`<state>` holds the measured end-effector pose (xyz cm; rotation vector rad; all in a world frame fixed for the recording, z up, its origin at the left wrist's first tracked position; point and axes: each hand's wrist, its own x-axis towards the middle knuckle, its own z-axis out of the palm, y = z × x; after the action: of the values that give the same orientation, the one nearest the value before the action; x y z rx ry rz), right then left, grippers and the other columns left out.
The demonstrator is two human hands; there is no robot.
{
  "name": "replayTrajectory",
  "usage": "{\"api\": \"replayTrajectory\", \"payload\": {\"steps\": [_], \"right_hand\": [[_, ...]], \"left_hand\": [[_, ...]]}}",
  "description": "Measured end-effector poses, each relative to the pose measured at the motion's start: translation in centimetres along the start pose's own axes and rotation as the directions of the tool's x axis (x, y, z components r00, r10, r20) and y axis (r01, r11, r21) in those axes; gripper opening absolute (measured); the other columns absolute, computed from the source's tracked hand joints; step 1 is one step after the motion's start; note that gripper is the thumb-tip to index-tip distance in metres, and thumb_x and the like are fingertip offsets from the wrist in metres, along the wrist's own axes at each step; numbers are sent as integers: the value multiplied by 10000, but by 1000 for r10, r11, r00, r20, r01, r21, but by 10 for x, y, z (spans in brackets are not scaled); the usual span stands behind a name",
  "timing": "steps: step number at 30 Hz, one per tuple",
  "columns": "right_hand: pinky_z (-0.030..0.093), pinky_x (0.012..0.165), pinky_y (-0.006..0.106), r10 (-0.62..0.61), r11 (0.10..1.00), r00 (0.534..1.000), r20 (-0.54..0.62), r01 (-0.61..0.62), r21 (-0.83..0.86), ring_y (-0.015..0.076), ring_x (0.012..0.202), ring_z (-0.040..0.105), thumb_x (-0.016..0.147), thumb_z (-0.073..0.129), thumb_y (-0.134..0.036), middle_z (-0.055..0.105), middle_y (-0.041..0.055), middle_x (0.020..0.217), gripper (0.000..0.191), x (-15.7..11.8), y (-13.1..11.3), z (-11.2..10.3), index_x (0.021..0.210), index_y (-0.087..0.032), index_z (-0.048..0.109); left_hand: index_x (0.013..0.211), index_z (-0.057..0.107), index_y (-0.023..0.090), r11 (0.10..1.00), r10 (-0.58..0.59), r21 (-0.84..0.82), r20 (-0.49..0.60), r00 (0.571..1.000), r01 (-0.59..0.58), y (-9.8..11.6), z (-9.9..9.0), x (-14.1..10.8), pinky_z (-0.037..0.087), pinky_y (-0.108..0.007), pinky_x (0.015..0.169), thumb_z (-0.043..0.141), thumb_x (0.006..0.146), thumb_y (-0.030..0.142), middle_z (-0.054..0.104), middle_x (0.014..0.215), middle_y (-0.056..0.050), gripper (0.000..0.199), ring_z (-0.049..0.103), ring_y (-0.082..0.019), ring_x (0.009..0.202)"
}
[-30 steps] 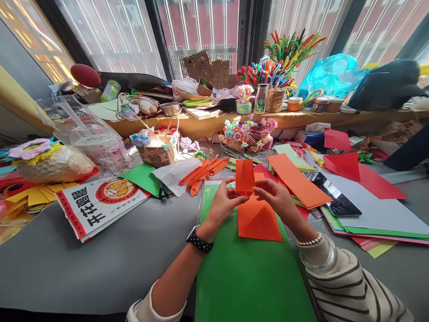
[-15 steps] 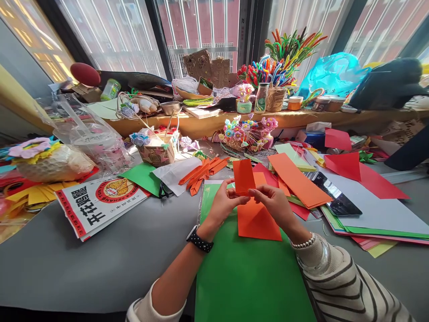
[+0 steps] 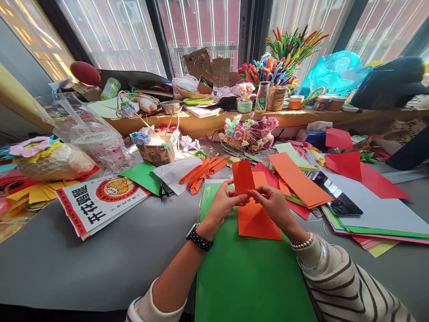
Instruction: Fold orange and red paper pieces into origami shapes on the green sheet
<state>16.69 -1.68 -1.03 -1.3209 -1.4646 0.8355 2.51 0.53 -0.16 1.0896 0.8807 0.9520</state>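
Note:
Between both hands I hold a small piece of orange paper (image 3: pixel 243 176) upright, pinched along its lower edge. My left hand (image 3: pixel 221 203) grips its lower left side, fingers closed behind it and thumb in front. My right hand (image 3: pixel 273 203) is closed at its lower right corner, thumb and forefinger together. Beneath the hands a longer orange paper strip (image 3: pixel 258 223) lies on a green sheet (image 3: pixel 251 277). Folded orange paper pieces (image 3: pixel 203 173) lie beyond my left hand, and a stack of orange strips (image 3: pixel 298 179) lies to the right.
A black phone (image 3: pixel 335 194) rests on stacked coloured paper (image 3: pixel 385 214) at the right. A printed paper bag (image 3: pixel 100 203) and a green paper piece (image 3: pixel 142 177) are on the left. Behind stand a small basket (image 3: pixel 157 152), crocheted flowers (image 3: pixel 239 132) and a sill (image 3: pixel 208 123) crowded with craft materials.
Both hands keep their pinch on the small orange paper, which has shifted very slightly. The other things stay where they were.

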Motion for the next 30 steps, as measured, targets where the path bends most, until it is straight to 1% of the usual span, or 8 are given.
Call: {"api": "replayTrajectory", "payload": {"steps": [7, 10, 13, 16, 20, 22, 24, 30], "right_hand": [[370, 488, 225, -21, 998, 1000, -2, 20, -58, 125, 539, 493, 723, 515, -433, 569, 20, 592, 284, 1, 1, 0, 625, -168, 532], [375, 503, 230, -30, 995, 999, 32, 33, -93, 130, 557, 502, 744, 492, -424, 591, 31, 627, 282, 2, 1, -2, 639, -168, 545], [384, 511, 233, -14, 994, 998, 62, 21, -109, 131, 556, 501, 741, 497, -415, 576, 27, 609, 275, 2, 0, -3, 637, -165, 548], [399, 531, 233, 4, 999, 996, 89, 1, -50, 124, 561, 500, 740, 499, -411, 559, 19, 602, 273, 2, -1, -4, 651, -160, 556], [420, 579, 228, 39, 993, 987, 157, -57, 107, 114, 596, 515, 738, 505, -402, 576, 20, 651, 264, 2, -2, -4, 697, -153, 582], [424, 588, 223, 60, 983, 978, 198, -92, 156, 112, 609, 520, 731, 518, -393, 587, 23, 671, 256, 3, -2, -4, 723, -150, 600], [423, 588, 220, 80, 978, 974, 213, -118, 172, 110, 613, 521, 721, 535, -382, 592, 24, 679, 247, 2, -1, -4, 739, -148, 613], [418, 571, 219, 123, 973, 975, 183, -155, 171, 104, 585, 511, 682, 579, -385, 587, 18, 651, 244, 1, 2, -2, 715, -146, 617]], "left_hand": [[961, 428, 133, 1000, -7, 17, -14, 1000, 7, 0, 0, -1, 446, -273, 610, 705, 570, 199, 642, 676, -41, 484, 609, -156, 622], [980, 423, 138, 999, 30, 28, -33, 999, -29, -1, -2, 1, 437, -265, 620, 697, 583, 217, 642, 698, -46, 489, 604, -152, 652], [978, 423, 136, 998, 51, 30, -29, 998, -51, -2, -4, 2, 430, -251, 611, 695, 586, 214, 650, 729, -61, 483, 604, -152, 669], [975, 428, 132, 999, 46, 9, -19, 999, -46, -2, -5, 2, 433, -249, 599, 694, 589, 219, 654, 721, -66, 477, 608, -156, 659], [988, 427, 135, 999, 34, -29, -102, 994, -37, -2, -5, 1, 453, -259, 619, 692, 591, 198, 647, 696, -46, 482, 611, -150, 635], [988, 424, 138, 998, 25, -52, -132, 991, -32, -2, -5, 2, 463, -263, 639, 689, 594, 186, 643, 697, -38, 477, 611, -143, 630], [992, 418, 144, 997, 22, -68, -141, 990, -32, -4, -5, 2, 471, -265, 646, 691, 593, 183, 640, 698, -31, 485, 612, -139, 627], [988, 418, 156, 995, 52, -71, -152, 987, -64, -10, -6, 2, 479, -281, 641, 700, 584, 218, 639, 691, -25, 496, 617, -150, 626]]}}
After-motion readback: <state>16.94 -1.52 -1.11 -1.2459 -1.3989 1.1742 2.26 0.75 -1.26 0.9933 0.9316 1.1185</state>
